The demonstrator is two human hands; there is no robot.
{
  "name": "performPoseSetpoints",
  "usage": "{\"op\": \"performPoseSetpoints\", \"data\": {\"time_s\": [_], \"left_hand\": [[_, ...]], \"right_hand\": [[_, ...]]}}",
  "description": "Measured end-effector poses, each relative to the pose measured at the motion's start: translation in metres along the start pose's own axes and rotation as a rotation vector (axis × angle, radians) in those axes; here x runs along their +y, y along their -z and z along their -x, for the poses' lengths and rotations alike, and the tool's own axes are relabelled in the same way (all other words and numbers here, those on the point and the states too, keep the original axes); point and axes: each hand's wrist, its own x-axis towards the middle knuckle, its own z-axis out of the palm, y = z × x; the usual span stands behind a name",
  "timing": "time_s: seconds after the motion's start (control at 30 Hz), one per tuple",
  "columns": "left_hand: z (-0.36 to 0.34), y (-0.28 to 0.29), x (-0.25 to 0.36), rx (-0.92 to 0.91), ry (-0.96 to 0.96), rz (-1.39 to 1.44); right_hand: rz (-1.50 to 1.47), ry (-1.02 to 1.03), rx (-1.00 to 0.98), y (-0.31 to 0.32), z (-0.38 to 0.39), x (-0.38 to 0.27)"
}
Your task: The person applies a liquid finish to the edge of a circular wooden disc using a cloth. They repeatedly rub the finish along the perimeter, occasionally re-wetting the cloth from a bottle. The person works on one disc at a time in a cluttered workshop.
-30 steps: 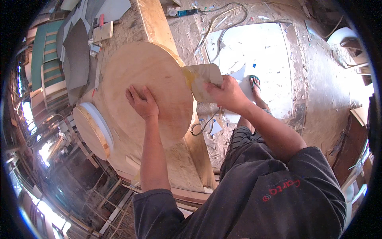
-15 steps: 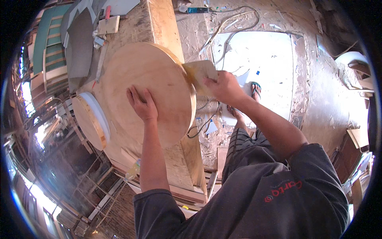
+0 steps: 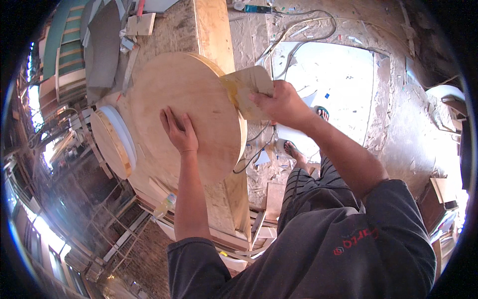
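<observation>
A large round wooden disc (image 3: 204,89) lies flat on the workbench, its thick pale rim turned toward my right side. My left hand (image 3: 180,132) rests flat on top of the disc with the fingers apart. In my right hand (image 3: 288,105) a flat beige spreader (image 3: 255,84), like a thin rectangular sheet, is gripped at its outer edge. Yellow, glue-like smears cover the spreader's end nearest the disc. That end meets the disc's right rim; the exact contact is partly hidden.
A smaller round wooden piece (image 3: 107,142) with a white layer stands at the bench's left edge. Beyond the disc lie grey sheets (image 3: 103,45) and a small wood block (image 3: 141,25). On the floor, a cable (image 3: 318,37) loops near a white board (image 3: 343,74).
My right hand and the spreader have shifted slightly along the disc's rim, and the spreader is tilted differently. My left hand stays on the disc. The whole view has shifted a little.
</observation>
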Motion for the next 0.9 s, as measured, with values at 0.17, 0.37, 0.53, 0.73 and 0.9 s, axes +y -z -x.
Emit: {"op": "performPoseSetpoints", "data": {"time_s": [0.17,0.37,0.53,0.73,0.9], "left_hand": [[-0.002,0.0,-0.003,-0.002,-0.012,-0.021],[-0.001,-0.001,-0.002,-0.012,-0.038,0.008],[0.001,-0.001,-0.006,-0.032,-0.041,-0.011],[0.003,-0.003,-0.01,-0.003,-0.045,0.031],[-0.001,-0.003,-0.008,-0.004,-0.069,-0.045]], "right_hand": [[0.128,-0.006,0.039,0.015,-0.036,-0.006],[0.163,0.039,-0.064,0.016,-0.042,-0.01],[-0.359,0.181,-0.207,0.036,-0.034,-0.052],[-0.262,0.154,0.1,0.093,-0.005,-0.003],[-0.446,-0.161,0.073,0.036,0.076,0.074]]}}
